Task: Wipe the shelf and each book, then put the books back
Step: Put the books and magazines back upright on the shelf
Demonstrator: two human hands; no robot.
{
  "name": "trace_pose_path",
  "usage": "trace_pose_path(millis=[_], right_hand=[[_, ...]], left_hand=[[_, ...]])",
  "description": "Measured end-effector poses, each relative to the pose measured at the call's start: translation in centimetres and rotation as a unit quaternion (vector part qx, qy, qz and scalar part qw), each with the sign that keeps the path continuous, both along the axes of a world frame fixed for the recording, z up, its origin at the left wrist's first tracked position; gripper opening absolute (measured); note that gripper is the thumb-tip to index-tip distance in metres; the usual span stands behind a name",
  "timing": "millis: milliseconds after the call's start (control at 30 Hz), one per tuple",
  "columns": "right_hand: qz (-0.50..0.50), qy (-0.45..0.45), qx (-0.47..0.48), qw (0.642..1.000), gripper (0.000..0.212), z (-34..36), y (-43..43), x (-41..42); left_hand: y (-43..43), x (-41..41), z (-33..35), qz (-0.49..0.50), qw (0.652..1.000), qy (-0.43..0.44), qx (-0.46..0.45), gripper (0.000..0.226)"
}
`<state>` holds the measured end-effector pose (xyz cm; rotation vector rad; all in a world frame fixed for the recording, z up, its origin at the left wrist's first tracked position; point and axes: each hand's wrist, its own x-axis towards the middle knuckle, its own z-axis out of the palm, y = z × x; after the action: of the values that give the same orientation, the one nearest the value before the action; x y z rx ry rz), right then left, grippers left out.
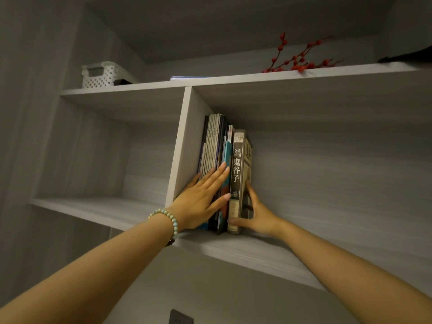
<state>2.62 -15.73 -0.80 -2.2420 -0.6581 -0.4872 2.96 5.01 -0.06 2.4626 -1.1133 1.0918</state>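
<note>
- The left hand [203, 199] lies flat, fingers straight, pressing the row of thin upright books [214, 146].
- Just beside it, the right hand [259, 213] grips the thick dark-spined book [236, 174].
- All stand on the pale grey wooden shelf [245, 251] under the hands; no cloth shows, so this is probably either the start or the finish.

The thin books [214, 141] stand in the left corner of the shelf [257, 256], right up against the upright board [184, 146]. The thick book [236, 174] stands at the right end of the row and touches them. The left hand [198, 202] lies flat on the front of the thin books. The right hand [259, 213] holds the thick book from its right side, with the thumb in front. On the top shelf [233, 79], a basket [100, 74] sits at the left end and a branch [297, 59] lies further right.
</note>
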Motion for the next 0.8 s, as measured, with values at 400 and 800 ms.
trace_pose_path(millis=[400, 800], right_hand=[[0.007, 0.031, 0.056, 0.998, 0.111, 0.8, 0.0, 1.6], [-0.007, 0.048, 0.091, 0.995, 0.082, 1.0, -0.5, 1.7]], left_hand=[[0.1, 0.8, -0.3, 0.072, 0.995, -0.051, 0.047, 0.075], [-1.2, -1.0, -1.4, 0.038, 0.985, 0.005, -0.169, 0.058]])
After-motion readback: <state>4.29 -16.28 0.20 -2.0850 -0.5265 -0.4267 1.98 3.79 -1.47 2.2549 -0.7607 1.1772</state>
